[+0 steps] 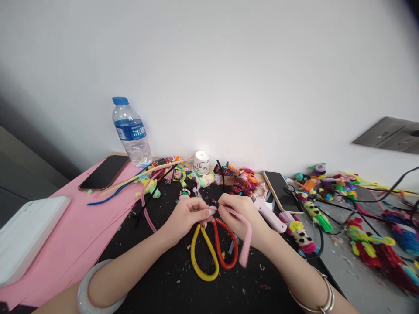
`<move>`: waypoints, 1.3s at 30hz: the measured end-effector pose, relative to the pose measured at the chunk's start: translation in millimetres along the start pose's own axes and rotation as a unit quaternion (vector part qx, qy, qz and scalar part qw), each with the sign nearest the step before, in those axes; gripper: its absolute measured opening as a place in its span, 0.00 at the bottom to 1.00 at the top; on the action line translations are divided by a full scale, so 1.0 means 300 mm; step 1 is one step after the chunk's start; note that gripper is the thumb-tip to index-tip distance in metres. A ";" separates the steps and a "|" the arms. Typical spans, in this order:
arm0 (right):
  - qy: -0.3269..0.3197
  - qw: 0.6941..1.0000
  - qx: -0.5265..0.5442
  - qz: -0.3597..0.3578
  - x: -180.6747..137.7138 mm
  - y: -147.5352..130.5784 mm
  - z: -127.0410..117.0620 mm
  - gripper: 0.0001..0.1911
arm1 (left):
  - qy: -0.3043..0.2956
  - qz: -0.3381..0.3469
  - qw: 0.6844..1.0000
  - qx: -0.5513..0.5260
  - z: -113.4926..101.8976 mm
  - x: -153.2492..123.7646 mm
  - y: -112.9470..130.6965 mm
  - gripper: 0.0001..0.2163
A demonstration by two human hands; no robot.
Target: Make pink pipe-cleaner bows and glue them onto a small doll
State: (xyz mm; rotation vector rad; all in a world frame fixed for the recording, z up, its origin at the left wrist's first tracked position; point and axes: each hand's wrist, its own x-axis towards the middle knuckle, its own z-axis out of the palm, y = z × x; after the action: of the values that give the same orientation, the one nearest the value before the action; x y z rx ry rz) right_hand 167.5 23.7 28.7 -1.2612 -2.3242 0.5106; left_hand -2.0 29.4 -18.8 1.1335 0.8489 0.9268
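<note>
My left hand (188, 216) is closed, thumb and fingers pinching near one end of a pink pipe cleaner (246, 237). My right hand (244, 218) meets it at the fingertips and also grips the pink fuzzy strip, whose long tail bends over and hangs down in front of that hand. Exactly how the strip is folded between the fingertips is hidden. Just below both hands, scissors lie on the black mat with one yellow handle (205, 275) and one red handle (236, 257); their blades are mostly covered by my hands.
A water bottle (131, 135), a phone (104, 173) and a white box (31, 237) stand or lie at left on pink paper (81, 218). Pipe-cleaner dolls line the wall around a paper cup (200, 163). Rightward are a glue gun (270, 214), another phone (282, 192) and cables.
</note>
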 end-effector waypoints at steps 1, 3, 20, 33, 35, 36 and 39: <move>0.003 1.000 0.001 -0.005 0.000 0.003 0.003 0.09 | 0.002 0.001 1.000 -0.017 -0.002 0.001 -0.001 0.08; 0.010 1.000 0.006 -0.016 0.000 0.008 0.008 0.08 | 0.003 -0.001 0.999 -0.052 -0.005 0.002 -0.001 0.07; -0.090 0.956 0.280 0.022 0.009 0.035 -0.018 0.13 | -0.084 -0.061 0.967 -0.231 -0.014 -0.010 0.001 0.06; -0.046 0.933 0.345 0.092 0.018 0.059 -0.010 0.14 | -0.042 -0.045 0.984 -0.169 -0.008 -0.001 -0.007 0.06; -0.046 0.939 0.328 0.095 0.020 0.060 -0.009 0.14 | -0.032 -0.044 0.986 -0.156 -0.007 0.000 -0.009 0.07; -0.045 0.942 0.320 0.094 0.020 0.060 -0.007 0.14 | -0.028 -0.043 0.987 -0.150 -0.007 0.000 -0.010 0.07; -0.042 0.948 0.302 0.093 0.019 0.059 -0.004 0.13 | -0.008 -0.032 0.992 -0.121 -0.006 0.002 -0.012 0.07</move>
State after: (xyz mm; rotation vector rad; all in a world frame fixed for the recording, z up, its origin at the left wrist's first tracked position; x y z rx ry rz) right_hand 177.4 37.9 21.9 -1.1592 -1.8843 1.2472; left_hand -2.7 30.0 -22.6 0.8970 0.7337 0.9385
